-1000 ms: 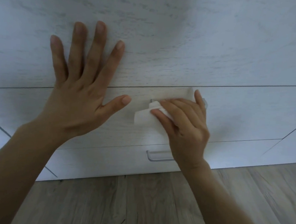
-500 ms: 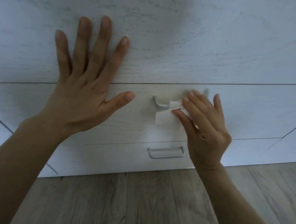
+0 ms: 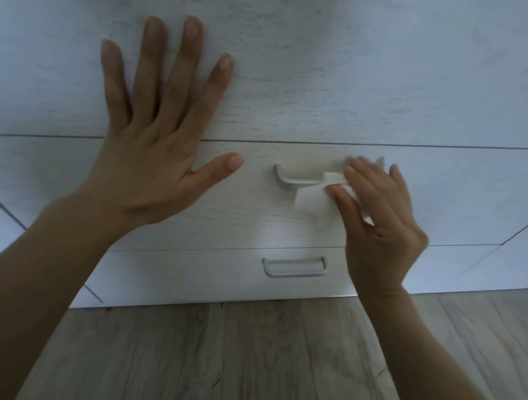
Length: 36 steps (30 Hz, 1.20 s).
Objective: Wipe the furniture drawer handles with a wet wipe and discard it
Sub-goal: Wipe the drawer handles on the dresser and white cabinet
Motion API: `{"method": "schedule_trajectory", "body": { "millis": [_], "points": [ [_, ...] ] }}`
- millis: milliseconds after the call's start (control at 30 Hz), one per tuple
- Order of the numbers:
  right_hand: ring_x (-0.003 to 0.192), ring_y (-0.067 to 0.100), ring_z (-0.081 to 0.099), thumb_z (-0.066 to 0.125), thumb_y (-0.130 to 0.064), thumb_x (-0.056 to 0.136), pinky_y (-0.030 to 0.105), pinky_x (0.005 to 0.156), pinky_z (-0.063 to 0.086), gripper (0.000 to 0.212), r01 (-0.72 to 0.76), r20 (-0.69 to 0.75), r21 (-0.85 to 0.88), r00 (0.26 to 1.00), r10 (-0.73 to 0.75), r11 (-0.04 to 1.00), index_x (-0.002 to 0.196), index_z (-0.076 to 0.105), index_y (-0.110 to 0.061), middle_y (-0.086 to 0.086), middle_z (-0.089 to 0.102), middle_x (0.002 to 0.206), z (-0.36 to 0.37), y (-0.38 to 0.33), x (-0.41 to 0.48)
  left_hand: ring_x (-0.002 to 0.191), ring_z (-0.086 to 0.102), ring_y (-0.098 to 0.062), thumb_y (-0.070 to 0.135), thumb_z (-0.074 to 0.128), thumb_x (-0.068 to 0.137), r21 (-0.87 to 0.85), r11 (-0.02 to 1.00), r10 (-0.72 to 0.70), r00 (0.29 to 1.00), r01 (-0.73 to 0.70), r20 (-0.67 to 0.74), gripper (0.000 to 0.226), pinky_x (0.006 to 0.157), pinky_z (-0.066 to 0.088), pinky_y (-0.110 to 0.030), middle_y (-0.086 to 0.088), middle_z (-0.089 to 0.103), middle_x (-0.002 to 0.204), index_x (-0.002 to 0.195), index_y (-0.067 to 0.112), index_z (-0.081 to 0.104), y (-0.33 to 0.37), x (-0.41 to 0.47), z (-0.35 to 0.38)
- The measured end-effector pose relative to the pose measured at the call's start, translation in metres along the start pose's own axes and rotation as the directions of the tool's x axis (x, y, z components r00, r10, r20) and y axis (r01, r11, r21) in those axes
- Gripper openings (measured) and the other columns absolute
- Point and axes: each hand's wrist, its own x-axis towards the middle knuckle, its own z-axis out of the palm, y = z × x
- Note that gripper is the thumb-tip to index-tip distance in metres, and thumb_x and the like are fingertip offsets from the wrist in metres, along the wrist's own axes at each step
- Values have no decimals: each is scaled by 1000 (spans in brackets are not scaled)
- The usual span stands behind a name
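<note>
Wipe of upper handle (image 3: 291,179) in progress.
The right hand (image 3: 379,219) grip clamps the wet wipe (image 3: 313,199) on it, centre frame; the left hand (image 3: 154,150) lies spread flat, upper left. The lower handle (image 3: 294,268) and disposal seemingly outstanding.

The wipe (image 3: 314,198) I pinch in my right hand (image 3: 381,225) looks like soft, thin white cloth or paper, and it is not shiny at all. The handle (image 3: 291,180) it touches looks like smooth grey metal with a dull, soft shine, and the lower handle (image 3: 294,268) looks just the same. The drawer front (image 3: 457,196) is pale whitish wood with fine streaky grain and a matt look, and the floor (image 3: 247,353) is grey-brown wood boards with darker grain lines, matt too.
</note>
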Motion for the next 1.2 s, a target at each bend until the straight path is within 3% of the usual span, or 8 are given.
{"method": "schedule_trajectory", "body": {
  "millis": [133, 267, 567, 733, 933, 1200],
  "points": [
    [103, 17, 64, 65, -17, 90, 38, 102, 45, 19, 52, 17, 47, 998, -53, 998, 97, 71, -1, 7, 69, 104, 27, -30, -4, 137, -11, -40, 62, 16, 95, 2, 1000, 6, 1000, -6, -7, 76, 104, -26, -36, -26, 2, 146, 149, 9, 2, 0, 0, 0],
    [105, 17, 64, 69, -15, 88, 38, 101, 46, 18, 53, 16, 24, 998, -53, 998, 99, 70, -1, 7, 67, 107, 11, -13, -2, 130, 1, -49, 61, 18, 96, -2, 1000, 17, 1000, -17, -4, 76, 105, -25, -36, -31, 9, 146, 149, 7, 9, 0, 0, 0],
    [101, 18, 66, 67, -19, 89, 35, 101, 46, 20, 51, 41, 36, 998, -52, 998, 97, 72, -2, 8, 71, 102, 25, -32, 0, 130, 0, -48, 61, 17, 96, -12, 1000, 5, 1000, -5, -23, 75, 106, -23, -36, -25, 3, 145, 149, 10, 3, -1, -1, 1],
    [104, 18, 64, 72, -16, 85, 39, 101, 46, 22, -46, -21, -76, 999, 44, 996, 101, 70, -1, 7, 65, 109, -3, -1, -2, 131, 1, -47, 60, 19, 96, 8, 1000, 1, 999, 0, -32, 74, 106, -23, -37, -29, 11, 146, 149, 8, 11, -1, -1, 2],
    [103, 18, 64, 67, -20, 88, 36, 105, 42, 21, -48, -36, 23, 998, 49, 999, 97, 71, -1, 6, 67, 106, 24, -31, -3, 131, 0, -47, 62, 17, 96, -20, 1000, -10, 1000, 10, -25, 75, 106, -23, -36, -25, 3, 145, 149, 9, 8, 0, 0, 1],
    [106, 18, 63, 67, -20, 87, 40, 110, 35, 23, -133, -34, 23, 990, 133, 991, 101, 70, -2, 4, 64, 110, 21, -29, -2, 131, 0, -47, 62, 17, 95, 6, 1000, -12, 1000, 12, -18, 76, 106, -23, -37, -27, 6, 146, 149, 9, 9, 1, 0, 2]
  ]
}}
